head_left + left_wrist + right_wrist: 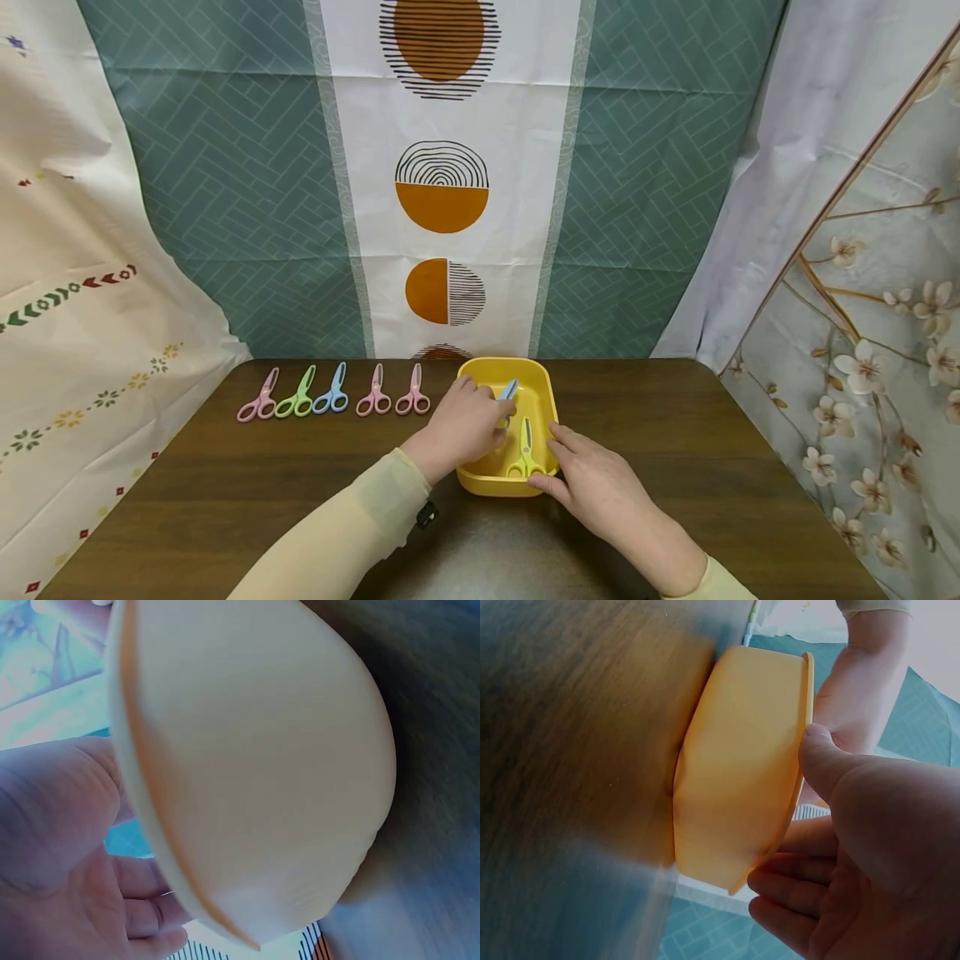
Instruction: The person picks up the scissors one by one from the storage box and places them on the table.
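Observation:
A yellow plastic bin (pixel 543 375) stands on the table. Reaching over its left wall, my left hand (pixel 467 418) pinches blue scissors (pixel 509 390) at the handle end; the blades point away and the handles are partly hidden by the fingers. Beside them, yellow-green scissors (pixel 526 446) lie inside with the handles toward me. My right hand (pixel 600 483) holds the bin's right side near the front corner, thumb on the rim. In the left wrist view the bin's outer wall (pixel 262 765) hides the scissors and part of the fingers. The right wrist view shows the thumb (pixel 821 754) against the rim.
Left of the bin, a row of scissors lies along the table's back: pink scissors (pixel 258 397), green scissors (pixel 297 396), blue scissors (pixel 332 392) and two more pink pairs, (pixel 374 393) among them. A patterned curtain (pixel 637 208) hangs behind the brown table (pixel 660 417).

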`<action>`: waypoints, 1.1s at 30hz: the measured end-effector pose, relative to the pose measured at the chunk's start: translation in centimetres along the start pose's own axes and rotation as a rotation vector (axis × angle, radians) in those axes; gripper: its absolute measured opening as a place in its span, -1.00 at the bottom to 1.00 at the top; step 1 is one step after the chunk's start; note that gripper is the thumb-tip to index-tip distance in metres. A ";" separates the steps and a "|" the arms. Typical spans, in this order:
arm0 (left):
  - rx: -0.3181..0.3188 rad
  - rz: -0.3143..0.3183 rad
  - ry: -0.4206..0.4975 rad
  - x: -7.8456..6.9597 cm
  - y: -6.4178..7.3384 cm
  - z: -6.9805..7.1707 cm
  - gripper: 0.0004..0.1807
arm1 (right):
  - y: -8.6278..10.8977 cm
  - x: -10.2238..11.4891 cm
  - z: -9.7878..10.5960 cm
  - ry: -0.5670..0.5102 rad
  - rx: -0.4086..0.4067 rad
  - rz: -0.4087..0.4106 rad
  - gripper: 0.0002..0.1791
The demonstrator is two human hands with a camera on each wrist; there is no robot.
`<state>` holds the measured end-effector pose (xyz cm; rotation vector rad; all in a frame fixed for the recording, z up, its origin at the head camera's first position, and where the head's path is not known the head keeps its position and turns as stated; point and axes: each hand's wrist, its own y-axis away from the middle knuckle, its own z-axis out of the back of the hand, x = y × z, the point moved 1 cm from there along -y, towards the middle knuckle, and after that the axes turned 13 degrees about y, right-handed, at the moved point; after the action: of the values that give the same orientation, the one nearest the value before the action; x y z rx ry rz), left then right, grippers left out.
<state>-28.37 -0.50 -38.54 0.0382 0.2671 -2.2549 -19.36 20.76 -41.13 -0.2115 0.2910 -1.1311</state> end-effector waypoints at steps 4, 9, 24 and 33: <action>-0.054 0.000 0.027 0.0 0.7 0.4 -0.65 | 0.0 0.0 0.0 0.003 -0.004 0.001 -0.26; -0.136 -0.005 0.064 0.1 2.0 0.9 -0.66 | -0.1 0.0 0.0 0.006 -0.006 0.002 -0.26; -0.327 -0.063 0.036 1.0 6.3 2.1 -0.67 | -0.2 0.0 -0.1 -0.005 0.007 -0.007 -0.25; -0.396 -0.102 0.018 1.6 8.3 2.5 -0.66 | -0.2 0.1 -0.1 -0.004 0.025 -0.019 -0.22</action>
<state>-22.88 -7.41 -37.75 -0.1674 0.7346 -2.2632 -19.51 20.59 -41.15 -0.1948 0.2716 -1.1521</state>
